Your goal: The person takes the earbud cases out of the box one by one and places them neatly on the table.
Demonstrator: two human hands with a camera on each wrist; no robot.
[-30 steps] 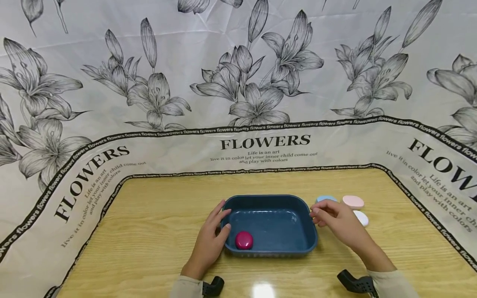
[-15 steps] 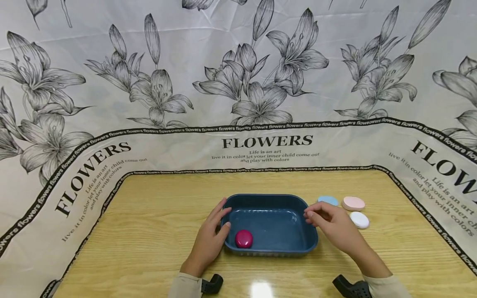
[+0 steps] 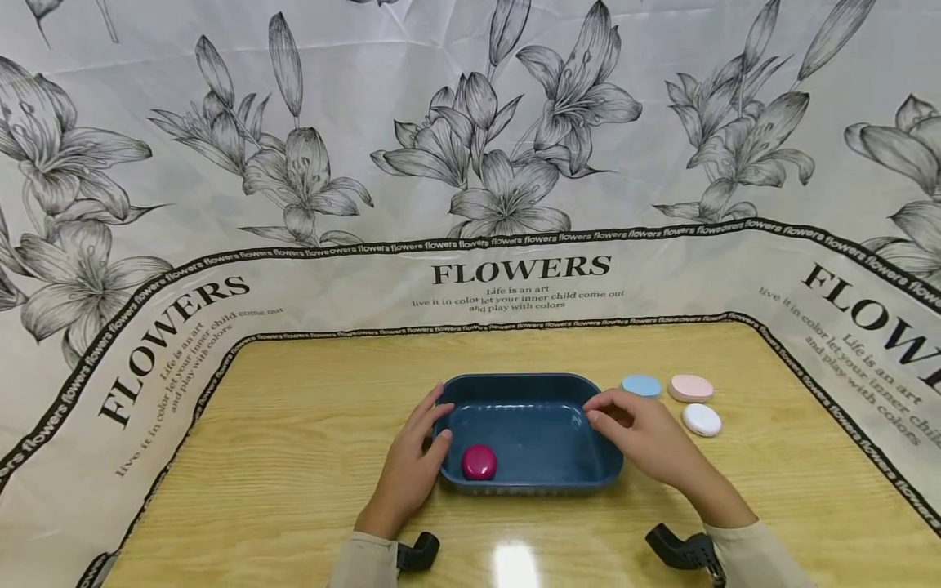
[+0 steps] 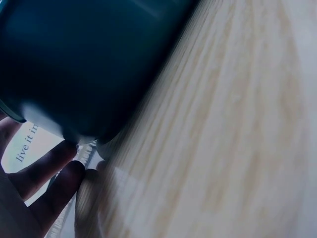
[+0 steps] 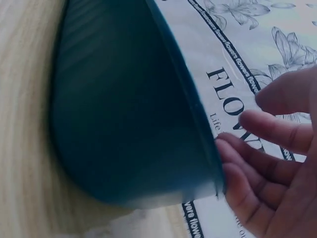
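Observation:
A dark blue rectangular dish (image 3: 532, 441) with rounded corners sits on the wooden table. Inside its near left corner lies a glossy magenta round piece (image 3: 479, 463). My left hand (image 3: 408, 461) rests along the dish's left end, fingers spread and fingertips at the rim. At the opposite end my right hand (image 3: 650, 437) reaches over the rim, thumb and forefinger loosely bent with nothing between them. In the right wrist view its other fingers (image 5: 237, 186) touch the outside of the dish (image 5: 124, 124). The left wrist view shows left fingertips (image 4: 72, 171) close under the dish wall (image 4: 89, 64).
Behind the right hand, a light blue oval piece (image 3: 641, 386), a pink oval piece (image 3: 691, 389) and a white oval piece (image 3: 702, 420) lie close together on the table (image 3: 309, 441). A flower-printed cloth (image 3: 338, 294) stands around the table's back and sides.
My right hand has moved left from beside the dish to over its right rim, uncovering the blue and white pieces. The left hand, dish and magenta piece stay in place.

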